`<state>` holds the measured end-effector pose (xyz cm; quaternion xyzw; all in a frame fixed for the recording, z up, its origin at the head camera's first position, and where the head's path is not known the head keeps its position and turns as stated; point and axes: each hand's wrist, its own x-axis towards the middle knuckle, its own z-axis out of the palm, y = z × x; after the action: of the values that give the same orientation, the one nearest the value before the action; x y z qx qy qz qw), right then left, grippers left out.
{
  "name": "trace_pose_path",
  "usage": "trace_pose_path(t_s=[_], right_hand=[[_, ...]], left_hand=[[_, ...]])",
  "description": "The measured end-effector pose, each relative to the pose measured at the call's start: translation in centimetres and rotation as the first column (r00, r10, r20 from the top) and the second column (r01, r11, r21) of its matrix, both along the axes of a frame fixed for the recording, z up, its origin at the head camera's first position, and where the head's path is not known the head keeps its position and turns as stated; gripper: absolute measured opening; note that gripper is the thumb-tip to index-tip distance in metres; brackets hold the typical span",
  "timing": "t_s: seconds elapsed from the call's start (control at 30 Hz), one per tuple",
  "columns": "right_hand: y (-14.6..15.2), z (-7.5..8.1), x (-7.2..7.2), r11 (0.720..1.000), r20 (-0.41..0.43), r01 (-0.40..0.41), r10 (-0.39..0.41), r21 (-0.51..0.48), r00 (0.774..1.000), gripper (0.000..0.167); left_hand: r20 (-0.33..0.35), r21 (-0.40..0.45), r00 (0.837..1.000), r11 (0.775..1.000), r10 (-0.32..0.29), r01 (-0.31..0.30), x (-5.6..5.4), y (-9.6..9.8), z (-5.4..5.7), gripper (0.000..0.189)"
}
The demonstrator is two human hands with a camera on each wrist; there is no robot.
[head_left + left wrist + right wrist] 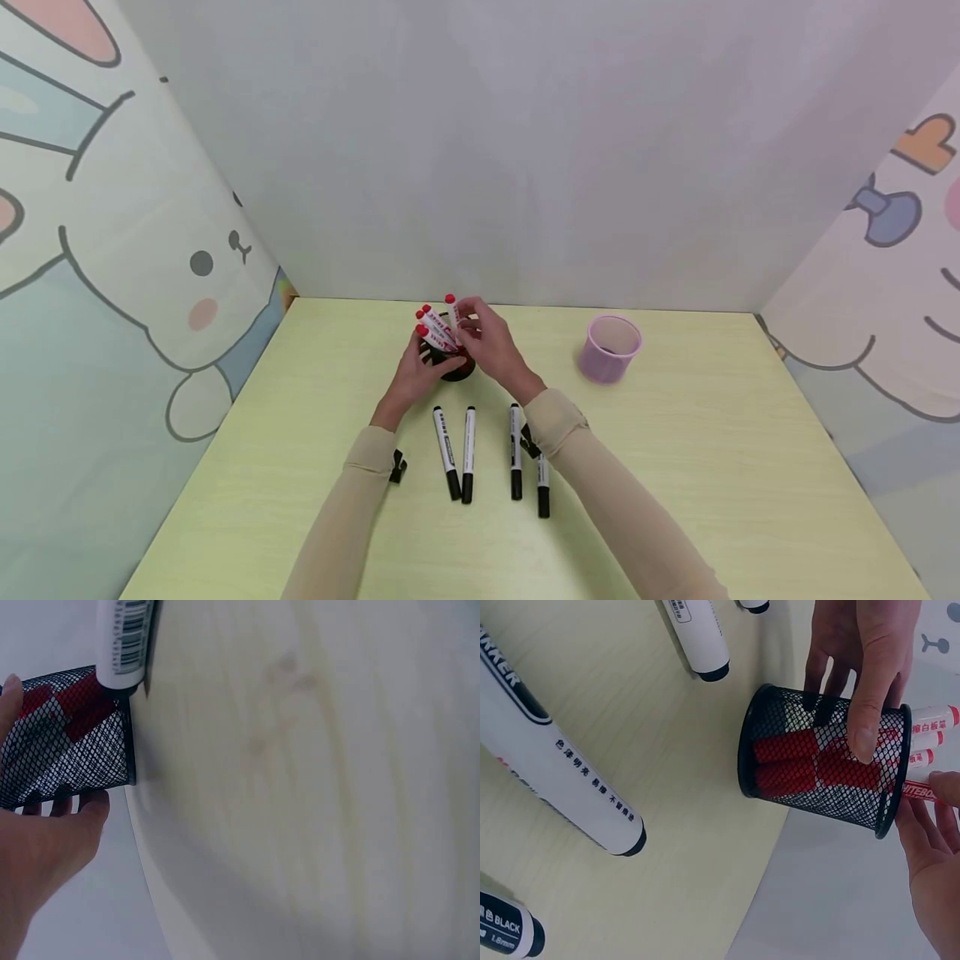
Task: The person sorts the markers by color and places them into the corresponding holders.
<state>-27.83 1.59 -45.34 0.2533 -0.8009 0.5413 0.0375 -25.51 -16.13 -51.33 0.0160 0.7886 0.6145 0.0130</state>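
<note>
A black mesh pen cup (pixel 817 761) stands near the back of the table, holding several white markers with red caps at their lower ends. My left hand (pixel 415 375) grips the cup from the left, its thumb (pixel 865 727) along the mesh in the right wrist view. Over the cup's right side, my right hand (pixel 491 343) pinches a red whiteboard marker (pixel 453 312), whose lower part is inside the cup. Other red markers (pixel 435 327) lean left against the rim. In the left wrist view, the left hand (pixel 52 847) wraps the mesh from below.
Several black-capped markers (pixel 468 454) lie on the table (pixel 675 483) between the forearms and the front edge. A pinkish-purple cup (pixel 604 363) stands to the right. Behind is a pale wall (pixel 510 167), with cartoon-printed panels on both sides.
</note>
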Motion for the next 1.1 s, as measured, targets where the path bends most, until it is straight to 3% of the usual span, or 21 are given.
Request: trace_pose_path(t_s=[0.27, 0.47, 0.63, 0.83, 0.97, 1.1], right_hand=[[-0.2, -0.5, 0.0, 0.982, -0.065, -0.080, 0.093, 0.171, 0.994, 0.036], [-0.7, -0.3, 0.2, 0.953, -0.180, -0.058, 0.116, 0.297, 0.977, 0.036], [-1.1, -0.1, 0.4, 0.933, -0.177, -0.047, 0.117, 0.358, 0.977, 0.033], [-1.0, 0.0, 0.6, 0.916, -0.196, 0.012, 0.073, 0.400, 0.978, 0.023], [-0.8, -0.3, 0.7, 0.921, -0.257, 0.060, 0.044, 0.385, 0.965, 0.018], [-0.6, -0.4, 0.8, 0.932, -0.251, 0.060, 0.034, 0.358, 0.967, 0.021]], left_hand=[[-0.018, 0.020, 1.000, 1.000, -0.016, 0.017, -0.1, 0.0, -0.1, 0.092], [-0.031, 0.020, 0.999, 1.000, -0.019, 0.020, -0.1, -0.1, -0.2, 0.089], [-0.044, 0.032, 0.999, 0.999, -0.031, 0.033, -0.1, -0.1, -0.2, 0.085], [-0.027, 0.015, 0.999, 0.999, -0.028, 0.029, -0.2, -0.1, -0.3, 0.087], [-0.027, 0.009, 0.999, 1.000, -0.026, 0.026, -0.2, 0.0, -0.4, 0.086], [-0.023, 0.000, 1.000, 1.000, -0.019, 0.019, -0.1, 0.0, -0.3, 0.086]])
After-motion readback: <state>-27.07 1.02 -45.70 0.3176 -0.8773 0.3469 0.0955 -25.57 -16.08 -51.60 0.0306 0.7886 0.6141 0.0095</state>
